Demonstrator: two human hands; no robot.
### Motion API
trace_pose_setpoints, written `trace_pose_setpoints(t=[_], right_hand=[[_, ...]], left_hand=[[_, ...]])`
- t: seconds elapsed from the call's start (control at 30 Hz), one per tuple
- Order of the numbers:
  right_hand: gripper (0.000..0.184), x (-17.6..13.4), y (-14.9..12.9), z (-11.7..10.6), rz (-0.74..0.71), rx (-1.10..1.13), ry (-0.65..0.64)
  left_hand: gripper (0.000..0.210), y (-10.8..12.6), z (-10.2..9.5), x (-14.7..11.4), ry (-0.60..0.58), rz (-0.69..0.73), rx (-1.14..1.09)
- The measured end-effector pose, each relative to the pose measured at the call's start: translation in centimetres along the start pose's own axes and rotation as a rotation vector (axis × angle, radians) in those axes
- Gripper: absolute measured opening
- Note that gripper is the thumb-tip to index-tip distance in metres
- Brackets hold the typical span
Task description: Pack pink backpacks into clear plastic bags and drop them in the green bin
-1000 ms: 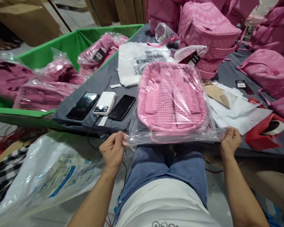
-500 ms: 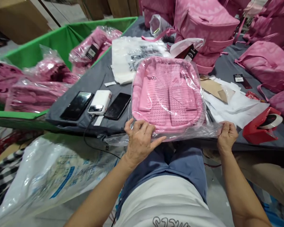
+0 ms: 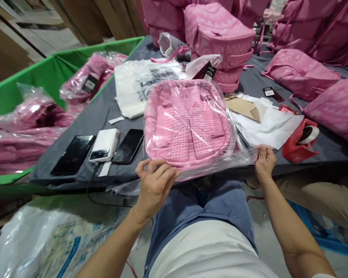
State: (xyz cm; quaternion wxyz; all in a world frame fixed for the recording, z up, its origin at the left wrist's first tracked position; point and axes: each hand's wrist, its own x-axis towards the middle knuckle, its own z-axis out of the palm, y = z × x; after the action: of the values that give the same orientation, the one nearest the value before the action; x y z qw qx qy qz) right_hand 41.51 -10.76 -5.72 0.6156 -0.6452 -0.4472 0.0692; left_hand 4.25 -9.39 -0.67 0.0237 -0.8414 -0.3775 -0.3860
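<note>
Two hands are on a clear sleeve [image 3: 243,155] that encloses a pink pack [image 3: 188,123], which lies flat at the near edge of a grey table [image 3: 95,116]. The right hand [image 3: 265,160] is closed, thumb and fingers pinching the sleeve's near right corner, out to the side of the pack. The left hand [image 3: 157,181] lies over the sleeve's near left part with its fingers bent, touching it at the pack's near edge; whether they grip it, I cannot tell. Left of the pack are a phone [image 3: 128,146], just beside it, then a white power bank [image 3: 104,143] and a second phone [image 3: 72,154]. Beyond lie a white stack [image 3: 130,85] and piled packs [image 3: 217,23]; to the right, papers [image 3: 278,127], some card [image 3: 243,108] and a red tape dispenser [image 3: 295,144]. A green bin [image 3: 40,75] at far left holds wrapped packs [image 3: 75,85]
</note>
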Motion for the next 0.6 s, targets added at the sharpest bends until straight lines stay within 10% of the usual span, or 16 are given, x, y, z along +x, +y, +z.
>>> trace_pose_setpoints(t=[0.3,0.6], right_hand=[[0.059,0.8,-1.1,-0.3,0.053,-0.071,-0.047],[0.059,2.2,0.7,0.0,0.364,-0.045,-0.159]], left_hand=[[0.044,-4.8,1.0,4.8,-0.444,-0.395,-0.646],[0.049,-4.1,1.0,5.0,-0.469,-0.505,-0.658]])
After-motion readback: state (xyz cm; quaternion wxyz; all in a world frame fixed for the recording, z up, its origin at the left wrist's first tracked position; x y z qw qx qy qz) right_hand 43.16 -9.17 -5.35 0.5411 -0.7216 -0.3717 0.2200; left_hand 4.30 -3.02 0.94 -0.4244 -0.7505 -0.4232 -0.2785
